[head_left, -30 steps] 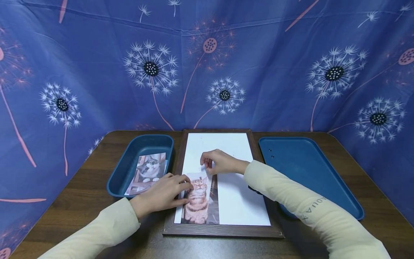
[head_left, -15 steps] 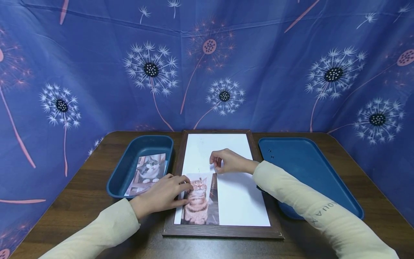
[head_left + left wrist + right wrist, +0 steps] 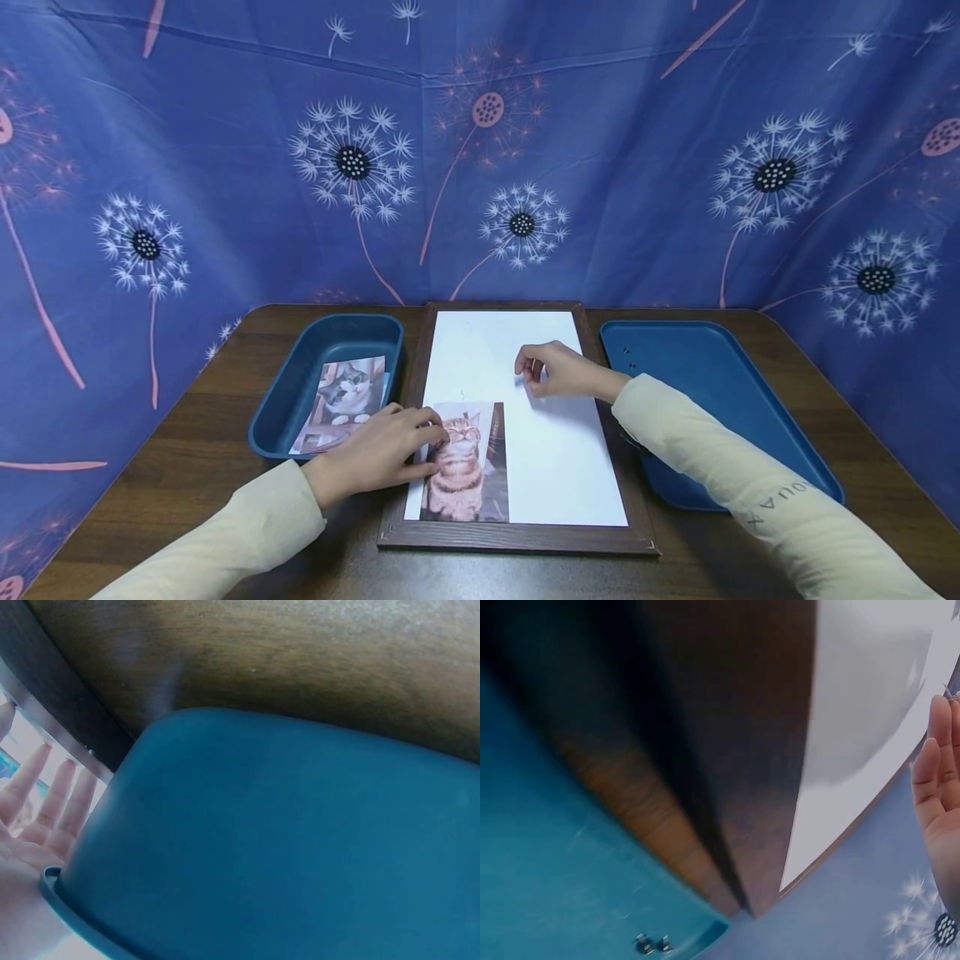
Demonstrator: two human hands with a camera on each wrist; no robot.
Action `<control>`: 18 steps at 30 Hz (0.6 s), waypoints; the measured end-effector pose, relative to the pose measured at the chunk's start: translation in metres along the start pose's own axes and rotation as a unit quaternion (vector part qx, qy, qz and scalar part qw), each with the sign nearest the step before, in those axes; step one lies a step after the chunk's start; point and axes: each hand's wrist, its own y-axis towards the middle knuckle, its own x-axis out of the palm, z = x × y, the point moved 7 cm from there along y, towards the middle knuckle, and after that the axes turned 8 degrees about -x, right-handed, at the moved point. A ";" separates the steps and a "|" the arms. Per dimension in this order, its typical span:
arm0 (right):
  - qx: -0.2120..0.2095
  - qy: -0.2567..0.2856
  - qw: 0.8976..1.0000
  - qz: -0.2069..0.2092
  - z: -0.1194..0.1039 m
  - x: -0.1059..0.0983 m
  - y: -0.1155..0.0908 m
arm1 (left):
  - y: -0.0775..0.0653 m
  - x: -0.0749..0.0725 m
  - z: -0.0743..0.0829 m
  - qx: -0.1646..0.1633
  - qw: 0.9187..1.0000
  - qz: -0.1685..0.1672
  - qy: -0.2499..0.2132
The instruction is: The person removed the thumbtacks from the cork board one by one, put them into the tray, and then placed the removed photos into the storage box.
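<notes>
A photo of an orange cat (image 3: 457,492) lies at the lower left of a white board (image 3: 562,467) with a brown frame (image 3: 517,539). The fingers of my left hand (image 3: 386,446) rest, slightly bent, on the photo's left edge. Over the board's right half, my right hand (image 3: 566,371) has thumb and fingertips together. A thin, pointed, pin-like thing (image 3: 947,691) shows at those fingertips in the right wrist view, mostly hidden. The left wrist view catches part of my left hand (image 3: 45,817) past the bin.
Left of the board stands a blue bin (image 3: 281,408), holding a photo of a grey and white cat (image 3: 348,396) on other sheets. A blue tray (image 3: 697,392) with a few small dark metal pieces (image 3: 631,363) lies at the right. A patterned blue cloth (image 3: 450,150) hangs behind.
My right hand has moved away from the photo's top edge toward the right across the board, fingertips still together. My left hand and the photo stay in place.
</notes>
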 end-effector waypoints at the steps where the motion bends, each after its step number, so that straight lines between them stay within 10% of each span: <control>1: 0.003 -0.001 1.000 0.002 0.002 -0.002 -0.002 | 0.000 0.000 0.000 0.000 1.000 0.000 0.000; 18: 0.082 0.017 0.995 0.054 0.046 -0.034 -0.038 | -0.001 -0.001 0.001 -0.002 1.000 -0.008 -0.003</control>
